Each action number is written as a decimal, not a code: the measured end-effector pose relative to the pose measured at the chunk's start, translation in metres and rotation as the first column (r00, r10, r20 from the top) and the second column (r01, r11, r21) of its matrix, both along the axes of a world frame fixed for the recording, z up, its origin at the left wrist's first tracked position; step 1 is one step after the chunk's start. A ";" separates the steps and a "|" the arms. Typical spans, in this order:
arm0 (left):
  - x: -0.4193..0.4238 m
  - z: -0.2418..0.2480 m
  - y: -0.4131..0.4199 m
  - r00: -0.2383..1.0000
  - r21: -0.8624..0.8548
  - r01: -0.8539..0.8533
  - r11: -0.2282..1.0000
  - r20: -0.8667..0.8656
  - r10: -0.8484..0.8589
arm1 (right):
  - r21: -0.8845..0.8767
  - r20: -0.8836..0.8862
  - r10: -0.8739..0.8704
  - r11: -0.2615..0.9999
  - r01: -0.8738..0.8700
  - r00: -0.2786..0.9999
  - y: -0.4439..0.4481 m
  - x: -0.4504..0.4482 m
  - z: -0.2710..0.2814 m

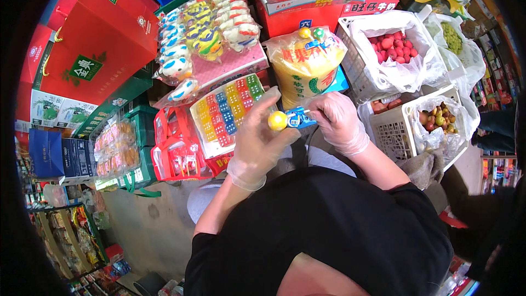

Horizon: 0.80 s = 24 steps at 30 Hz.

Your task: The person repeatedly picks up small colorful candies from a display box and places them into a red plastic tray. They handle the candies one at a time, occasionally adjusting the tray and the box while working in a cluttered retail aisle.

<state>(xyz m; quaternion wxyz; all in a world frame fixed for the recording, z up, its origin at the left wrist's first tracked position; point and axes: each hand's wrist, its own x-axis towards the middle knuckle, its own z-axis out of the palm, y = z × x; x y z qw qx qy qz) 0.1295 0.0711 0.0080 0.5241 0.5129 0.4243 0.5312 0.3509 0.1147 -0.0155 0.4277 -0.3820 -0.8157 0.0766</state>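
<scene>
A small toy with a yellow ball end and a blue-and-white body lies between my two hands. My left hand, in a clear disposable glove, is at its ball end, thumb and fingers spread around it; whether they touch it is unclear. My right hand, gloved too, pinches the other end with its fingertips. Just beyond them stands a clear plastic sack of yellow grain, with similar toys with yellow and green balls on top. Left of it is a tray of coloured dice-shaped pieces.
Wrapped animal-shaped goods lie on a pink box at the back left. White plastic crates with red fruit and brownish fruit stand at the right. A red-trimmed clear bag and a large red gift box are left.
</scene>
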 end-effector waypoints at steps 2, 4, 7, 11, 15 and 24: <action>-0.004 -0.011 0.000 0.992 0.084 -0.004 0.996 -0.124 0.014 | 0.002 0.002 0.011 1.000 -0.011 1.000 -0.001 -0.003 0.003; -0.003 -0.009 0.000 0.989 0.151 -0.006 0.989 -0.142 0.028 | -0.002 0.008 0.018 1.000 -0.018 1.000 -0.002 -0.004 0.004; -0.005 -0.009 0.000 0.967 0.247 0.000 0.969 -0.248 0.063 | -0.018 0.021 0.019 1.000 -0.018 1.000 -0.002 -0.004 0.004; -0.007 -0.010 0.001 0.957 0.260 -0.009 0.966 -0.278 0.083 | -0.046 0.038 0.014 0.999 -0.012 0.999 -0.004 -0.005 0.005; -0.013 -0.014 -0.004 0.956 0.102 -0.051 0.994 -0.284 0.078 | -0.085 0.055 0.046 0.996 -0.041 0.997 -0.006 -0.011 0.010; -0.024 0.006 -0.003 0.822 0.284 -0.041 0.958 -0.535 0.194 | -0.260 0.007 0.187 0.949 -0.179 0.982 -0.022 -0.026 0.001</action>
